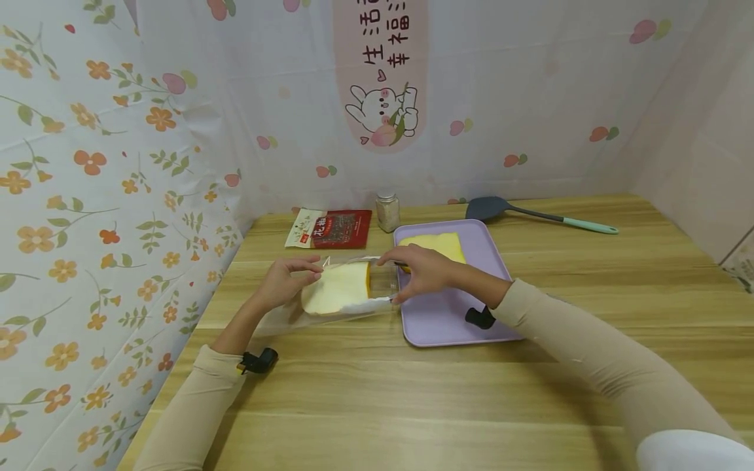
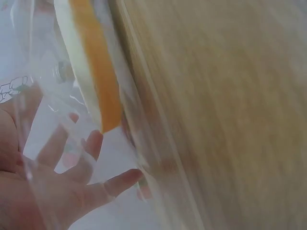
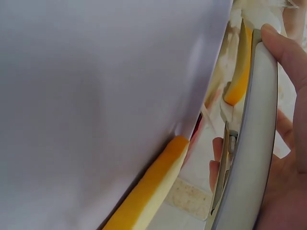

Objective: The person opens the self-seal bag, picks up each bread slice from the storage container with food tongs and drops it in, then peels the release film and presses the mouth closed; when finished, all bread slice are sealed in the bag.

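A pale slice of bread (image 1: 336, 289) with a golden edge lies inside a clear plastic bag (image 1: 381, 278) on the table. At the bag's left end is my left hand (image 1: 284, 281), its fingertips at the film. The left wrist view shows these fingers (image 2: 112, 186) spread, with the film in front. My right hand (image 1: 429, 269) is at the bag's right end, thumb and fingers apart. In the right wrist view it grips a long, pale, curved strip (image 3: 250, 143) from both sides; I cannot tell what this strip is. Another yellow bread slice (image 1: 438, 243) lies on the purple tray (image 1: 432, 327).
Behind the bag are a red and white spice packet (image 1: 332, 229) and a small glass jar (image 1: 387, 212). A dark spatula (image 1: 489, 208) with a mint handle lies behind the tray. Printed cloth (image 1: 283, 163) hangs along the back and left of the wooden table (image 1: 365, 405).
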Demonstrator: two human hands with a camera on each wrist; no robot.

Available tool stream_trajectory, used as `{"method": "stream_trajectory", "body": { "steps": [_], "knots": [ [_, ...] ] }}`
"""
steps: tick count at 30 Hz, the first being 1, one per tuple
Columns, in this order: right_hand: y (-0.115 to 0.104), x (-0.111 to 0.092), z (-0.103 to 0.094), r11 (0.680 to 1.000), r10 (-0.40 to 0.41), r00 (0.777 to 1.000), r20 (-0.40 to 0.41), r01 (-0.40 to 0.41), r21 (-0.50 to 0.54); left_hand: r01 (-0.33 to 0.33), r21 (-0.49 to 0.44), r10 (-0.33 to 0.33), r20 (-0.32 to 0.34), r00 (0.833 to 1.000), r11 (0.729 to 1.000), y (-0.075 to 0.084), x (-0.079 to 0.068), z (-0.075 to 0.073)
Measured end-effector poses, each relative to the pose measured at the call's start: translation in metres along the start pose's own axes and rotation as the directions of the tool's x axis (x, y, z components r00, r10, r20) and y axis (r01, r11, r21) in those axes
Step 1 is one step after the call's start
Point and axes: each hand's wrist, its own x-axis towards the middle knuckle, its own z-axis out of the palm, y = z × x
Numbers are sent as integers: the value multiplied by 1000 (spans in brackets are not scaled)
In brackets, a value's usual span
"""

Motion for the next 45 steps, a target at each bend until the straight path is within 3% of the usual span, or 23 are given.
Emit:
{"method": "stream_trajectory", "body": {
  "steps": [17, 25, 28, 37, 45],
  "knots": [
    [0, 11, 9, 998, 27, 1000, 1, -27, 58, 17, -18, -17, -6, 1000, 1000, 3, -3, 0],
    [-1, 9, 4, 996, 34, 999, 5, -35, 80, 38, -10, -38, -10, 999, 999, 37, -12, -2],
    [-1, 10, 4, 995, 32, 999, 4, -32, 90, 43, 2, -43, -11, 999, 999, 42, -14, -2],
    [-1, 15, 8, 993, 32, 999, 4, -32, 109, 10, -10, -10, -4, 1000, 1000, 40, -15, -2],
    [-4, 17, 9, 993, 45, 999, 21, -47, 105, 27, -6, -27, 2, 1000, 1000, 40, -16, -2]
  ]
}}
